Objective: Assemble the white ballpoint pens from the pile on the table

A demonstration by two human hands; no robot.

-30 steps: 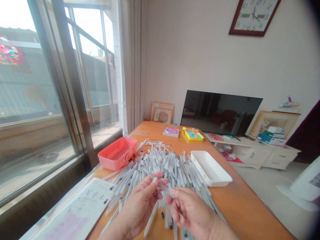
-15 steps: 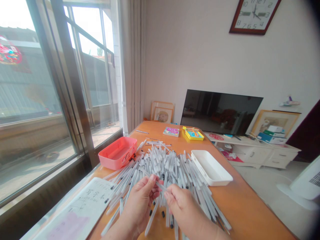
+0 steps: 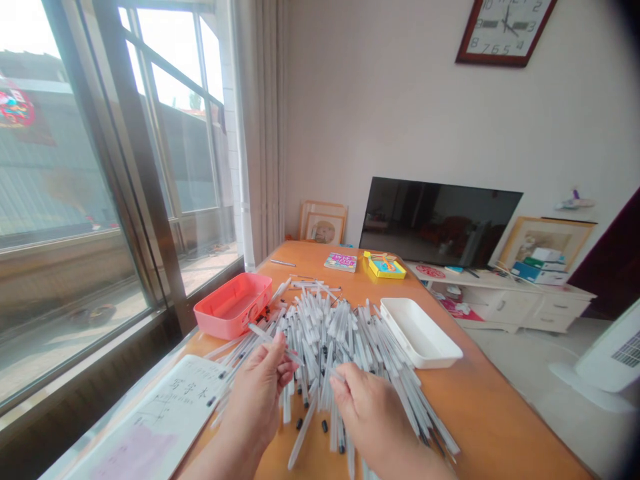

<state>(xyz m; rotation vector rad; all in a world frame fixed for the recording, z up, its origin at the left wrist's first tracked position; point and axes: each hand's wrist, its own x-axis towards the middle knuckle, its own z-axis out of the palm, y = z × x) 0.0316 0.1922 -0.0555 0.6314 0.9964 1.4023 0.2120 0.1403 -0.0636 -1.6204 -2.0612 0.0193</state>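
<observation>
My left hand [image 3: 267, 373] pinches a translucent pen barrel [image 3: 259, 332] between thumb and fingers, slanting over the left side of the pile. To its right, a short bit of a translucent pen part [image 3: 337, 375] sticks out of my closed right hand [image 3: 365, 400]; whether it is a cap or a barrel I cannot tell. The two hands are apart. Beneath and beyond them spreads a heap of translucent pen pieces [image 3: 320, 320]. Small black plugs [image 3: 325, 426] lie on the wood between my wrists.
A red plastic tray [image 3: 220, 323] stands left of the pile, a white tray [image 3: 425, 357] right of it. An open notebook [image 3: 175, 407] lies at the table's left edge. Farther back are a small colourful book [image 3: 341, 262], a yellow box [image 3: 387, 272] and a single pen [image 3: 283, 263].
My hands were together on one pen piece; now they have separated. The left moved left with the barrel, while the right stays nearly in place with a short part.
</observation>
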